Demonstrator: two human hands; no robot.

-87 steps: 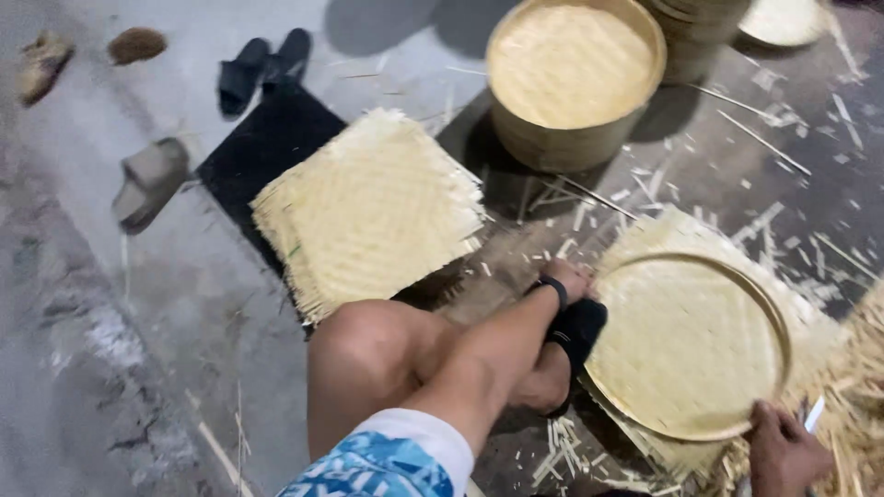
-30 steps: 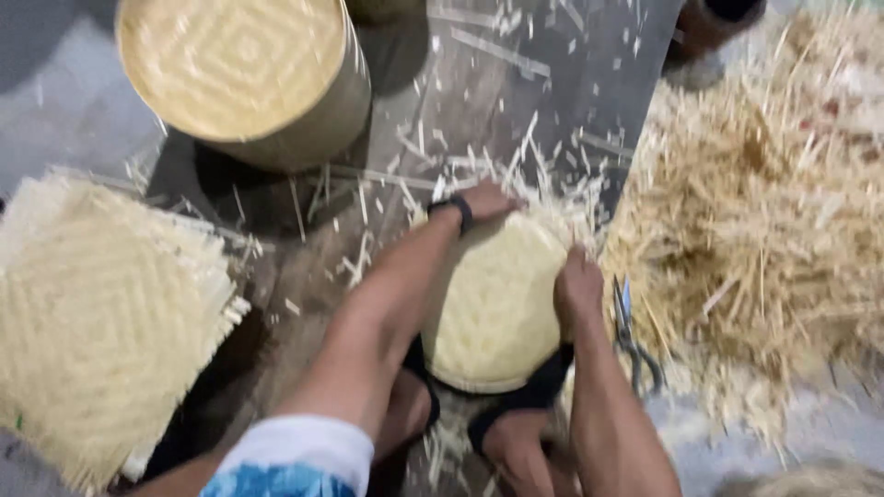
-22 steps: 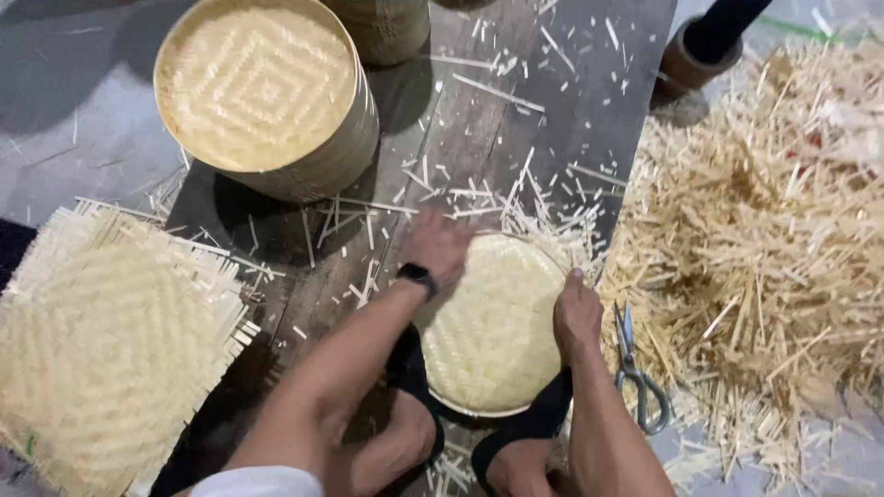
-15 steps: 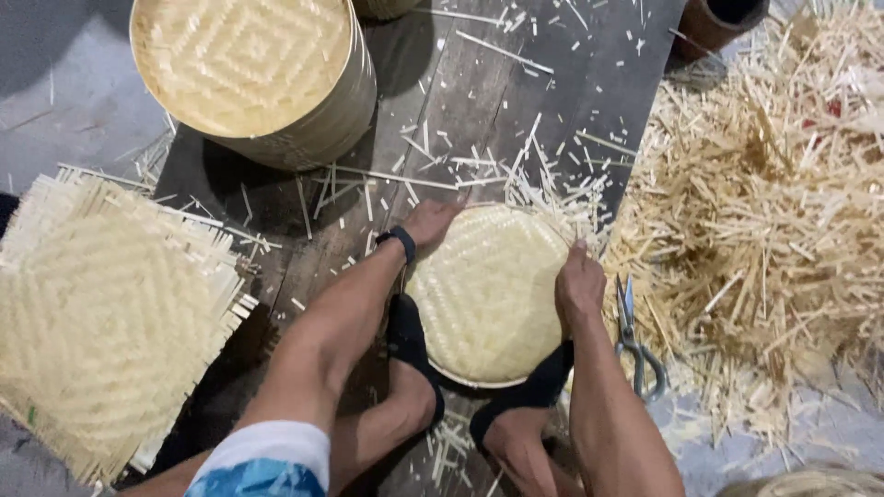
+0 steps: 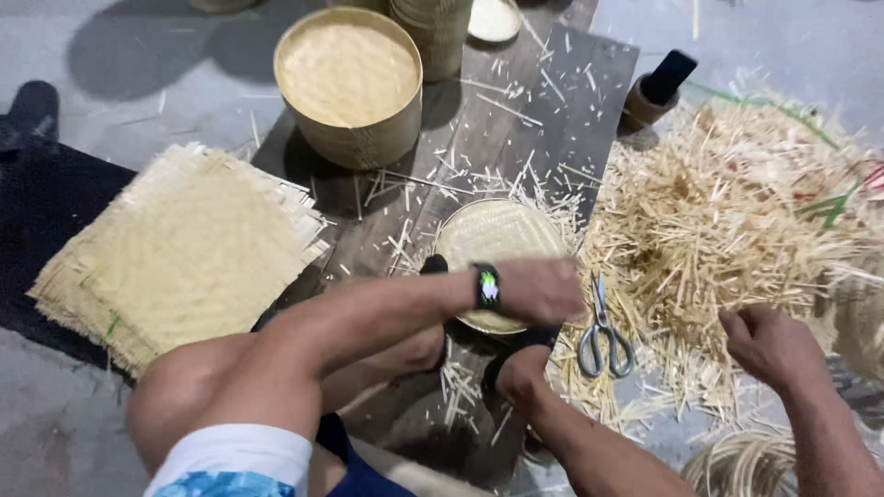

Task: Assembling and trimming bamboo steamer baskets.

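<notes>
A pale straw-yellow woven pattern is shown on the round tray (image 5: 497, 244), on the square mat (image 5: 180, 253) and on the drum-shaped basket (image 5: 350, 83). The offcut heap (image 5: 727, 221) is coloured the same straw yellow, with a few green strands. The plank (image 5: 543, 110) is dark brown, the scissors (image 5: 603, 336) are grey metal, and a black wristband (image 5: 486, 286) with a green-white spot is seen.

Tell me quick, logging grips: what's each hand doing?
Left hand: blurred over the round woven tray; cannot tell.
Right hand: curled in the bamboo strips; grip unclear.

Matt woven bamboo disc (image 5: 497, 244), steel scissors (image 5: 603, 327)
</notes>
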